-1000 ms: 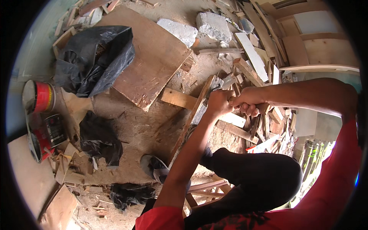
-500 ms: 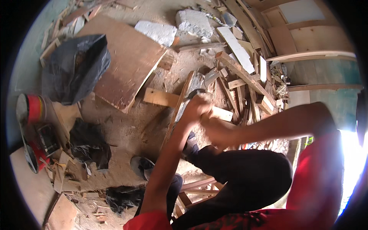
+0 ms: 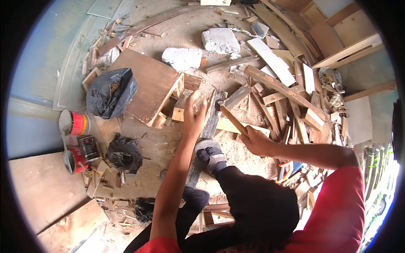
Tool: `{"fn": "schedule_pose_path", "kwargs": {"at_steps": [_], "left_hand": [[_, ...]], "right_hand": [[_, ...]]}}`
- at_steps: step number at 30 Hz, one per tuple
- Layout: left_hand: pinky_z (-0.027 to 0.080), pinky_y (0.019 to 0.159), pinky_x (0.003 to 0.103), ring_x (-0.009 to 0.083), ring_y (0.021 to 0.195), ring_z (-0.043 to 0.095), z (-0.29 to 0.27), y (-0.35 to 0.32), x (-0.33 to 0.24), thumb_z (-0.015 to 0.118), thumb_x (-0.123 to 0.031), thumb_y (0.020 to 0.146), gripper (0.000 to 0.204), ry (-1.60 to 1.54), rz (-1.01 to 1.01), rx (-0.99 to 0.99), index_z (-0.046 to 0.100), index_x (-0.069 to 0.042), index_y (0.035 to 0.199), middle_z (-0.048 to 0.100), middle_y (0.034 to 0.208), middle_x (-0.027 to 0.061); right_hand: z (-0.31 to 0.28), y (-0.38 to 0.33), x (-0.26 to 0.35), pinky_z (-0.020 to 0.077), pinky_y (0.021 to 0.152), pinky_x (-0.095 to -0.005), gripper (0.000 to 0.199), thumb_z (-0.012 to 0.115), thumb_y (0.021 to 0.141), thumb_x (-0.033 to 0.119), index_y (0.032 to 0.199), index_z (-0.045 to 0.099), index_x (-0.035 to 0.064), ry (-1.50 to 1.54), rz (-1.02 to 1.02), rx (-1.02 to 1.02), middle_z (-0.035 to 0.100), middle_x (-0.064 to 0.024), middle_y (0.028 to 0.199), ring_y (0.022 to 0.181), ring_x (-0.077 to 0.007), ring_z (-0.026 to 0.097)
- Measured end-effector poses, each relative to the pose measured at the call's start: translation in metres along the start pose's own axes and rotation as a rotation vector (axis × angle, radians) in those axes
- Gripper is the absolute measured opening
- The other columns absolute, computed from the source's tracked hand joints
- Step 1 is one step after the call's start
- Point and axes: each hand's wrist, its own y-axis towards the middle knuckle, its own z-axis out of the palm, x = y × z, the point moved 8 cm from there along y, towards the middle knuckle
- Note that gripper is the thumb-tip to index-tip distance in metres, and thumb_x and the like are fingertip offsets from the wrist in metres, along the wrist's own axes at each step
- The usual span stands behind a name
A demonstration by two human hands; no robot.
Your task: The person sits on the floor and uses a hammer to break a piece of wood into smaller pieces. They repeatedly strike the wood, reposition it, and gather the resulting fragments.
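My right hand [image 3: 255, 140] is closed round the wooden handle of a hammer [image 3: 233, 120]. Its dark head is at the upper end of a long grey, weathered plank [image 3: 209, 127]; whether it touches the wood I cannot tell. Along the plank's left side is my left hand [image 3: 194, 117], fingers raised and apart, with nothing visible in it. A sandalled foot [image 3: 211, 157] presses on the plank lower down. Under the plank's upper part a pale wooden board [image 3: 242, 126] lies crosswise.
Timber offcuts [image 3: 291, 99] are heaped at the right. A brown wooden box [image 3: 145, 84], a black plastic bag [image 3: 110, 95] and red-labelled cans [image 3: 78, 123] stand at the left. White blocks [image 3: 220, 41] lie farther back. An orange-handled saw [image 3: 285, 170] is near my right forearm.
My hands were close together over the plank and have come apart. The right has moved to the right, showing the hammer; the left has its fingers raised. The view has shifted.
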Motion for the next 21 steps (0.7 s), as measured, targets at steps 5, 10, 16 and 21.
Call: {"fn": "schedule_pose_path", "kwargs": {"at_steps": [5, 10, 16, 21], "left_hand": [[0.050, 0.070, 0.024, 0.0115, 0.079, 0.063, 0.007, 0.012, 0.029, 0.066, -0.030, 0.096, 0.040, -0.245, -0.373, 0.052, 0.063, 0.001, 0.122, 0.068, 0.094, 0.0060], [0.048, 0.055, 0.023, 0.0074, 0.063, 0.060, 0.021, -0.002, 0.026, 0.065, -0.022, 0.097, 0.022, -0.172, -0.357, 0.084, 0.070, 0.000, 0.094, 0.065, 0.074, 0.0020], [0.051, 0.059, 0.029, 0.0166, 0.067, 0.065, 0.091, -0.057, -0.055, 0.066, -0.009, 0.090, 0.009, 0.221, 0.319, 0.290, 0.067, -0.003, 0.083, 0.068, 0.081, 0.0090], [0.052, 0.079, 0.034, 0.0225, 0.092, 0.066, 0.055, -0.023, -0.001, 0.066, -0.013, 0.093, 0.025, 0.225, -0.004, -0.055, 0.060, 0.003, 0.111, 0.066, 0.102, 0.0138]], "right_hand": [[0.042, 0.004, -0.026, 0.0461, 0.066, -0.0592, 0.030, 0.049, 0.102, 0.029, 0.111, 0.043, 0.0012, 0.083, -0.033, -0.084, 0.060, -0.0285, 0.076, 0.073, -0.0510, 0.061], [0.067, 0.009, -0.054, 0.0485, 0.055, -0.0567, 0.023, 0.055, 0.098, 0.014, 0.112, 0.043, 0.0007, 0.165, -0.143, -0.316, 0.063, -0.0294, 0.076, 0.068, -0.0506, 0.062], [0.067, 0.020, -0.060, 0.0512, 0.059, -0.0558, 0.028, 0.059, 0.093, 0.009, 0.116, 0.044, 0.0005, 0.352, -0.130, -0.528, 0.064, -0.0293, 0.078, 0.069, -0.0494, 0.064], [0.046, 0.044, -0.069, 0.0485, 0.056, -0.0526, 0.020, 0.059, 0.096, 0.011, 0.107, 0.048, -0.0003, 0.453, 0.011, -0.562, 0.063, -0.0281, 0.073, 0.070, -0.0493, 0.064]]}}
